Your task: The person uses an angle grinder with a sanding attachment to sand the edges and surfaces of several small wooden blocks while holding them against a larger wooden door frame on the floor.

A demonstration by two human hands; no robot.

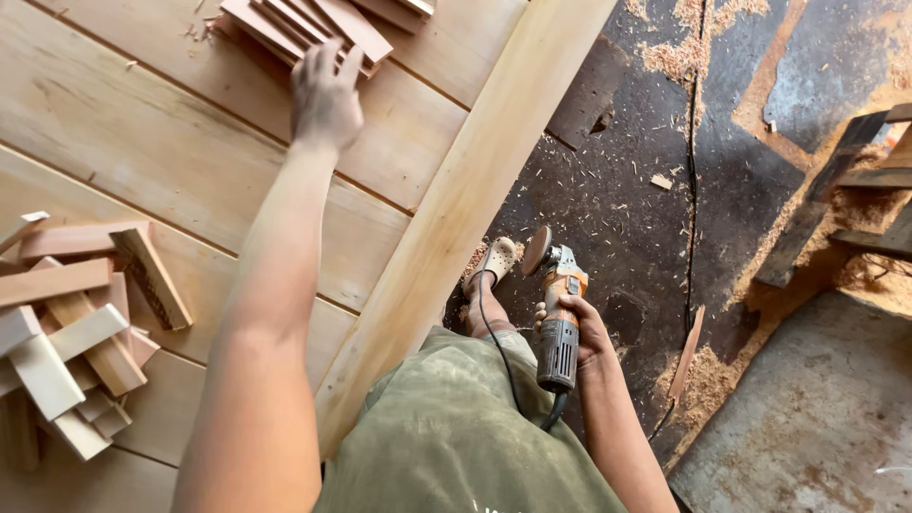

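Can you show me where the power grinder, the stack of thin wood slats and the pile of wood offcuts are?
angle grinder (pixel 559 332), head view, on its ribbed grey body.
stack of thin wood slats (pixel 328 24), head view, on a top slat.
pile of wood offcuts (pixel 71 332), head view, on a pale block mid-pile.

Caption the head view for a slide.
Left hand reaches a stack of wood strips on the workbench; right hand holds an angle grinder.

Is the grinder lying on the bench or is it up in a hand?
In a hand. The right hand grips the grinder beside the bench, disc pointing away, above the sawdusty floor. It touches no wood.
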